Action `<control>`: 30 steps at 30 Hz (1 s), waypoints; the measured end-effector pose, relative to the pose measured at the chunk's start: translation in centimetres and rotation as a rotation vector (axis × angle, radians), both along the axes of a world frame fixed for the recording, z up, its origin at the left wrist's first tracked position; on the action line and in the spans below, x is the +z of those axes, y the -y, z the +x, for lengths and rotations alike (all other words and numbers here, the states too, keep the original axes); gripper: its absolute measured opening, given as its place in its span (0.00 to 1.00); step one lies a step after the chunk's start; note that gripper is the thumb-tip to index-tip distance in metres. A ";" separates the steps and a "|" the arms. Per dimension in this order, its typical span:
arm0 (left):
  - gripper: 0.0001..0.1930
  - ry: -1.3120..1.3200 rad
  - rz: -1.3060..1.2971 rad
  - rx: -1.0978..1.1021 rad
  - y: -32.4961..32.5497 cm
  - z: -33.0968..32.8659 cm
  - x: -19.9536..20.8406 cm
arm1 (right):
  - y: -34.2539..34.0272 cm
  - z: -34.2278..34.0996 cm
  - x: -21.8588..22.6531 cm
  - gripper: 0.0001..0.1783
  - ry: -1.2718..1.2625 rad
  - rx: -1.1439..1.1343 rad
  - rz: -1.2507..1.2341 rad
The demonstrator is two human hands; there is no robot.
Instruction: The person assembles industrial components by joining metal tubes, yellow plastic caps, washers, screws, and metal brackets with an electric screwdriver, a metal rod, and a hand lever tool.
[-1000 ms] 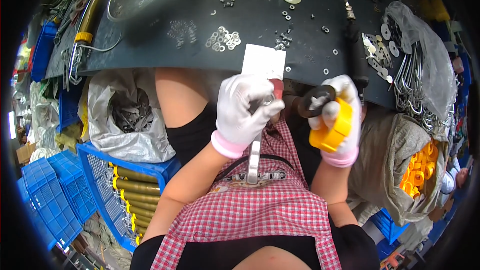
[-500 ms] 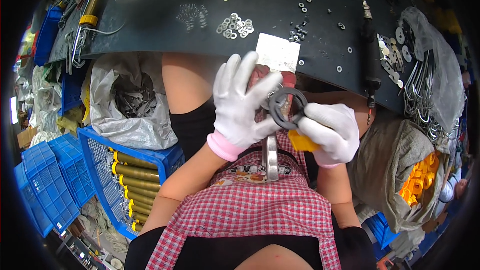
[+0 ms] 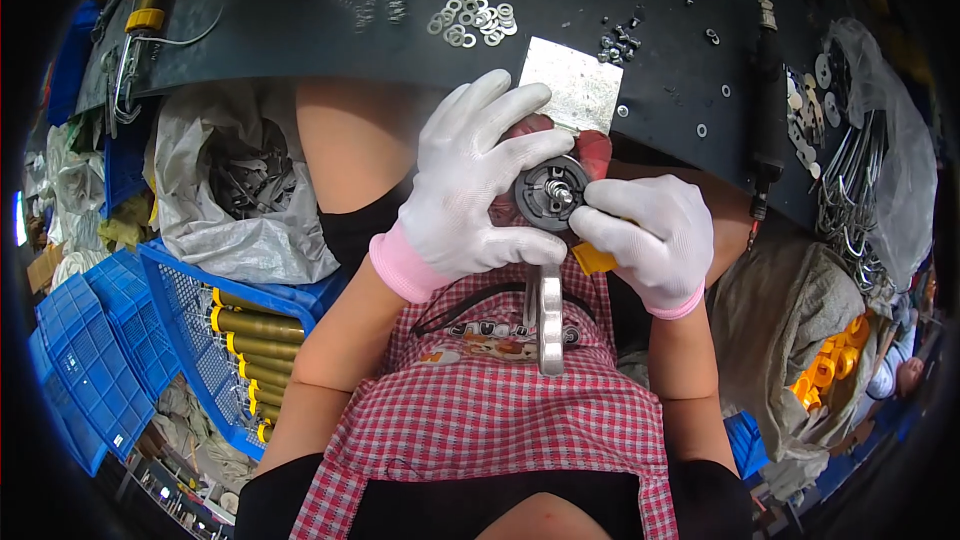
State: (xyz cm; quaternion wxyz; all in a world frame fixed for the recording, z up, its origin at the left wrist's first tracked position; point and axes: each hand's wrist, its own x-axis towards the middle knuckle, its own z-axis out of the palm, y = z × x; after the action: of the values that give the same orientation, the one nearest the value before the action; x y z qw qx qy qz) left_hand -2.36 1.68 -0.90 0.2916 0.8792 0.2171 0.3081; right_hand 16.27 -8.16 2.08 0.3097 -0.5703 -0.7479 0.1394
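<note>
My left hand [image 3: 470,190] cups the black round wheel part [image 3: 551,193]; my right hand [image 3: 650,235] pinches its centre bolt [image 3: 562,196]. I'd steady the part and keep it square.

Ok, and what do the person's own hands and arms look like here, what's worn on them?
Both hands wear thin white knit gloves with pink elastic cuffs at the wrist: the left hand and the right hand match. Past the cuffs the forearms are bare, with no sleeves, watch or bands showing. No markings are visible on the gloves.
</note>
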 end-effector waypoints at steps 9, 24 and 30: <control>0.37 -0.072 -0.136 -0.001 0.5 0.0 0.5 | 0.5 0.0 0.7 0.11 0.132 0.037 0.162; 0.30 -0.171 -0.073 0.108 2.1 0.0 0.5 | 2.6 0.4 0.3 0.07 -0.408 -0.447 -0.111; 0.30 -0.159 -0.040 0.194 3.0 -0.1 -0.6 | 1.5 4.3 5.8 0.14 0.148 -0.299 -0.694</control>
State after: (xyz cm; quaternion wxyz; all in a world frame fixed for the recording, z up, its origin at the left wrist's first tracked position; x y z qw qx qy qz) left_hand -2.41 -1.36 -1.50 0.2597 0.8697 0.3297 0.2598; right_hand 20.53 -9.62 7.93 0.0601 -0.7524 -0.5854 0.2959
